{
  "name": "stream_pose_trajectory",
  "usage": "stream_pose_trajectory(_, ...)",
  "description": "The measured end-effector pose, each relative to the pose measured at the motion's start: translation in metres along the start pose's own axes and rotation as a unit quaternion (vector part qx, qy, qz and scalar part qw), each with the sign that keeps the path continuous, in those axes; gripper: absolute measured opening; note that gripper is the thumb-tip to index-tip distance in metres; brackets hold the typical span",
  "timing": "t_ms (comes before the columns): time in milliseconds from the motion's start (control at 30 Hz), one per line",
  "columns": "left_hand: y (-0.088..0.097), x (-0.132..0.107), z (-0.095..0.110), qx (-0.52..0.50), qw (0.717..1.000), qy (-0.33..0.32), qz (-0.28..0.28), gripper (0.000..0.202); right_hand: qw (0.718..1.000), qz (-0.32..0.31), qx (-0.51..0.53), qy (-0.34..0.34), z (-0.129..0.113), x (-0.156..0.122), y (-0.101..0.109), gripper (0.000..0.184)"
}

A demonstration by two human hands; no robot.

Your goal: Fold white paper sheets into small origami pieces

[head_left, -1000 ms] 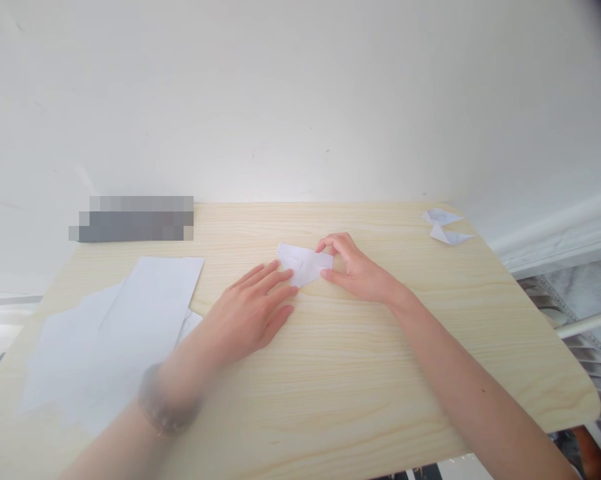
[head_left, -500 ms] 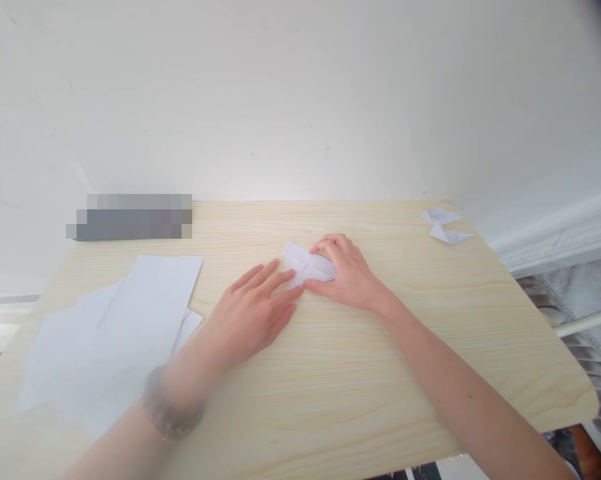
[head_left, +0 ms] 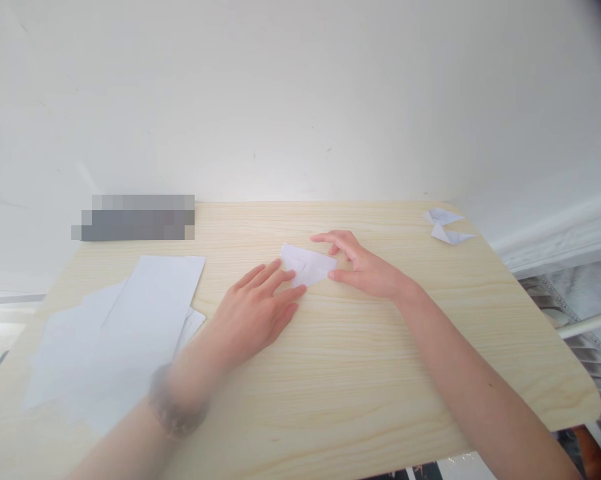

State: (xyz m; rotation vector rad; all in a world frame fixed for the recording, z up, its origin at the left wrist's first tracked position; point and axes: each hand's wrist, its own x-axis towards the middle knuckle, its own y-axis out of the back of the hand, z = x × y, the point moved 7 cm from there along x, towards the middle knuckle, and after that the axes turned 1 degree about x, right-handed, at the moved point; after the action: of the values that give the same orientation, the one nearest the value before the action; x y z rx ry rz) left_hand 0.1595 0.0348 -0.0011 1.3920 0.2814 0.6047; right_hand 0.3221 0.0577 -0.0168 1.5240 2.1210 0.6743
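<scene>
A small folded white paper (head_left: 307, 264) lies flat near the middle of the light wooden table (head_left: 330, 373). My left hand (head_left: 253, 310) rests flat with its fingertips pressing the paper's near left edge. To the paper's right, my right hand (head_left: 363, 265) has its fingers spread, the thumb tip touching the right edge and the index finger stretched over the far edge. Neither hand grips the paper.
A loose stack of white sheets (head_left: 115, 333) lies at the left of the table. Two small folded paper pieces (head_left: 445, 225) sit at the far right corner. A blurred grey object (head_left: 135, 219) is at the far left by the white wall.
My right hand, which lay over the paper's right part half a second ago, has drawn back to the right and spread its fingers. My left hand has stayed in place.
</scene>
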Motion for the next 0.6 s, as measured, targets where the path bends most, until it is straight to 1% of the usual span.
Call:
stream_pose_trajectory(67,0.001,-0.001,0.001,0.001,1.0,-0.003,0.005,0.028,1.0,0.007,-0.001,0.001,0.001,0.0,0.001,0.059)
stream_pose_trajectory(133,0.0,-0.002,0.001,0.005,1.0,-0.008,0.008,0.03,1.0,0.027,-0.013,0.002,0.001,0.002,-0.001,0.059)
stream_pose_trajectory(233,-0.002,-0.002,0.003,0.014,1.0,-0.013,0.003,0.034,0.995,0.073,-0.072,0.012,-0.002,0.005,-0.007,0.064)
stream_pose_trajectory(300,-0.003,-0.002,0.004,0.021,1.0,-0.014,0.003,0.036,0.99,0.085,-0.109,0.019,-0.004,0.006,-0.011,0.064)
stream_pose_trajectory(433,-0.005,-0.002,0.004,0.037,0.999,-0.019,0.01,0.037,0.986,0.093,-0.135,0.017,-0.004,0.007,-0.013,0.061)
stream_pose_trajectory(600,-0.005,-0.002,0.004,0.035,0.999,-0.02,0.009,0.03,0.991,0.077,-0.107,0.007,-0.001,0.007,-0.012,0.062)
